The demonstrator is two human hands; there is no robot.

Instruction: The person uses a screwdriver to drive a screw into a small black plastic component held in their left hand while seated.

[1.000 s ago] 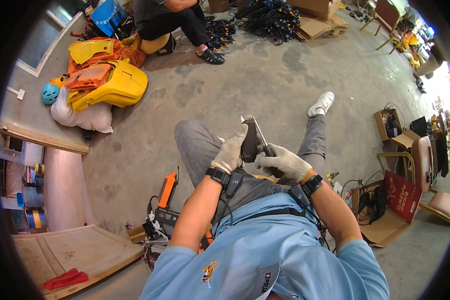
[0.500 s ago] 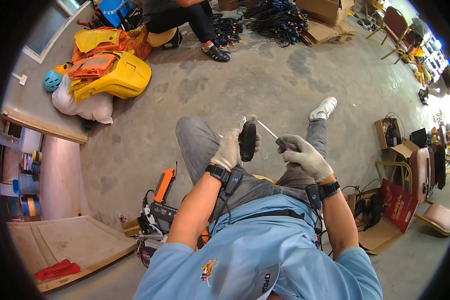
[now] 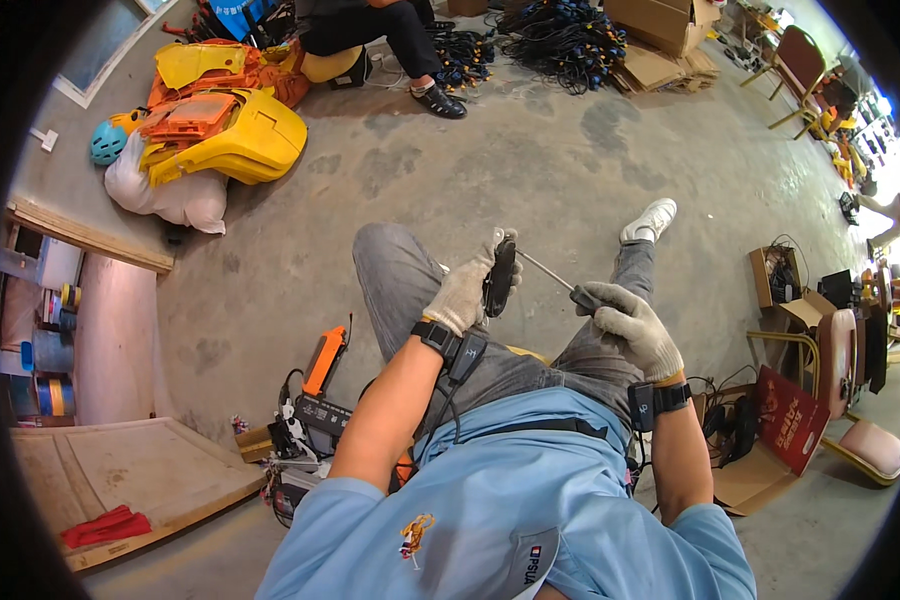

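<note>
My left hand [image 3: 468,287], in a pale knit glove, is closed around a dark oval part [image 3: 501,276] held upright above my lap. What kind of part it is, I cannot make out. My gloved right hand [image 3: 634,322] grips a screwdriver [image 3: 582,298] by its black handle. Its thin metal shaft points up and left, with the tip close to the upper right side of the dark part. Whether the tip touches the part, I cannot tell.
An orange device [image 3: 325,362] and tangled electronics lie left of my lap. Open cardboard boxes [image 3: 758,475] and a chair [image 3: 836,360] stand at the right. Yellow and orange plastic shells [image 3: 260,140] are piled far left. A seated person's shoe [image 3: 438,101] and cable heaps [image 3: 560,45] are ahead.
My right hand has moved slightly right and down with the screwdriver, whose shaft now slants from farther out. The dark part in my left hand has shifted slightly and turned.
</note>
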